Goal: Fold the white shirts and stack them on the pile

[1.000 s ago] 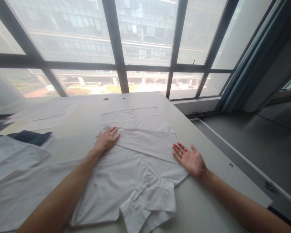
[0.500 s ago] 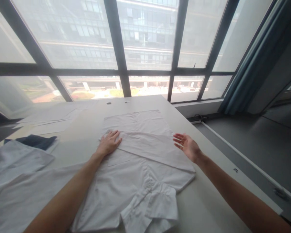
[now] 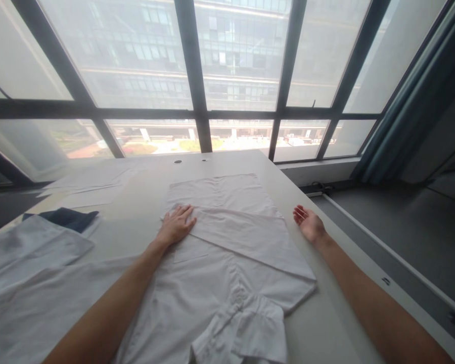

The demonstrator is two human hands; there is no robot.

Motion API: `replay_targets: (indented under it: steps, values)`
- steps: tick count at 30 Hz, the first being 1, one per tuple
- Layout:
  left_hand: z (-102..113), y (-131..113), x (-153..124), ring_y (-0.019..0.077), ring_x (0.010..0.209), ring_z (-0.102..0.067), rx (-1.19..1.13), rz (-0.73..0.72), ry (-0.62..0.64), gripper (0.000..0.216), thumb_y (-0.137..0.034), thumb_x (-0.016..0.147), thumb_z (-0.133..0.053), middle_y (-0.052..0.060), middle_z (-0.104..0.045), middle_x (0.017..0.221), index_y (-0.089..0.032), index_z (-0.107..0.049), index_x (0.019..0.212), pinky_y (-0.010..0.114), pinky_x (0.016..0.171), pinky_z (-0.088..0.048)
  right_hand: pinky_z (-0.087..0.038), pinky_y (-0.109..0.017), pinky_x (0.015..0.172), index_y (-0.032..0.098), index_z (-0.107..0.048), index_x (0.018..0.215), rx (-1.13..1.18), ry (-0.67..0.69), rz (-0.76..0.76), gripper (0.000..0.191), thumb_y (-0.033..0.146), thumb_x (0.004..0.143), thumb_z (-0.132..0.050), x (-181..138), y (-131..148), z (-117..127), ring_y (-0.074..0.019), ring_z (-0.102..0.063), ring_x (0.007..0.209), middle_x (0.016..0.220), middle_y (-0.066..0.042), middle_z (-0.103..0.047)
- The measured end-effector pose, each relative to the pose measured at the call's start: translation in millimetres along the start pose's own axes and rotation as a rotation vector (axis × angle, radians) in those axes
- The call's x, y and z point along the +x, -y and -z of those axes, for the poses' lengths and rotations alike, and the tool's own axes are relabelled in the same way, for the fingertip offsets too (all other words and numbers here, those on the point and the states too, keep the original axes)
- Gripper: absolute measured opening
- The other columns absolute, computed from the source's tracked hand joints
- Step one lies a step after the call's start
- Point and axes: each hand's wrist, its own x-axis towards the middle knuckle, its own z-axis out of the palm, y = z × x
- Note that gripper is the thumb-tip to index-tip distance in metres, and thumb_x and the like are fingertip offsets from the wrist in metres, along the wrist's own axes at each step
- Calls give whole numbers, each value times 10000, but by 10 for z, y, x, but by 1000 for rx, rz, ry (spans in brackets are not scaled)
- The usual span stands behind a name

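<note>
A white shirt [image 3: 227,258] lies spread on the pale table [image 3: 136,207], collar toward me, with a sleeve folded across its middle. My left hand [image 3: 177,225] lies flat and open on the shirt's left side, pressing the fold. My right hand [image 3: 309,224] is open, palm up with fingers slightly curled, on the bare table just beyond the shirt's right edge, holding nothing.
More white garments [image 3: 34,258] lie at the left with a dark blue cloth [image 3: 66,218] behind them. White sheets [image 3: 91,182] rest at the table's far left. Large windows [image 3: 227,76] stand behind, a curtain [image 3: 402,101] at right. The table's right edge drops to grey floor [image 3: 402,227].
My right hand has moved away from the shirt's folded sleeve, farther along and off to the right onto bare table. My left hand stayed pressing the shirt.
</note>
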Motion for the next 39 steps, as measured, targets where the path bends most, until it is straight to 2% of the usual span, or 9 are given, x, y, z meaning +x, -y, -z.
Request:
replay_targets:
  steps: [4,7,14,20,26,31,33,36,39]
  values:
    - [7,-7,-10,301,1506,-231,-6,1,-10,592,-527,992,-336,43,-332,1622,-278,-421,1522,553,1197,-177,-515,-325,677,180,-709,821,-287,61,119,196,335,709,-670,26,-9,-105,-199,-610,691,733,-37,-688]
    - [9,-9,-20,298,1505,-239,-5,3,-27,571,-517,994,-343,39,-353,1613,-291,-441,1509,550,1198,-178,-469,-319,674,173,-731,710,-497,159,202,167,333,668,-709,20,-30,-178,-190,-567,641,668,-33,-677]
    - [2,-18,-20,314,1494,-264,9,-3,-50,547,-488,1007,-339,50,-371,1602,-280,-456,1498,626,1182,-171,-440,-305,821,179,-716,821,-839,234,331,176,312,813,-603,68,-134,-176,-203,-602,845,900,-75,-701]
    - [0,-13,-16,315,1494,-269,11,-11,-49,520,-469,1015,-323,32,-386,1594,-295,-473,1482,674,1167,-177,-412,-279,874,176,-659,825,-1038,320,364,169,200,903,-511,120,-153,-190,-187,-589,913,942,-88,-673]
    - [-4,-1,-10,310,1501,-254,8,-22,-35,541,-492,1019,-301,34,-367,1603,-289,-449,1499,687,1165,-161,-392,-351,891,184,-646,904,-1186,295,338,206,210,948,-446,129,-165,-153,-239,-562,1017,1061,-113,-653]
    - [-14,-14,-13,304,1521,-203,37,-7,-6,574,-504,1020,-281,35,-289,1636,-286,-382,1541,673,1174,-141,-400,-394,914,195,-660,919,-1228,259,361,200,229,930,-463,70,-93,-125,-270,-550,1072,1110,-115,-648]
    - [-15,-26,-15,301,1526,-187,49,9,9,609,-509,1020,-274,55,-259,1643,-259,-319,1573,659,1183,-130,-407,-416,937,193,-672,987,-1228,222,380,242,216,928,-438,16,-54,-158,-283,-548,1102,1157,-125,-649]
    - [-4,-48,-23,301,1532,-166,60,29,19,650,-518,1018,-255,77,-225,1651,-218,-259,1595,652,1186,-123,-391,-418,1031,171,-640,1199,-1185,159,477,377,206,962,-349,-112,-27,-282,-272,-521,1228,1312,-143,-615]
    - [24,-76,-43,315,1535,-143,66,38,39,662,-532,1017,-233,72,-200,1658,-210,-259,1595,662,1179,-124,-294,-448,1164,134,-500,1429,-1172,255,622,500,318,1015,-289,-271,-66,-446,-258,-386,1421,1525,-151,-471]
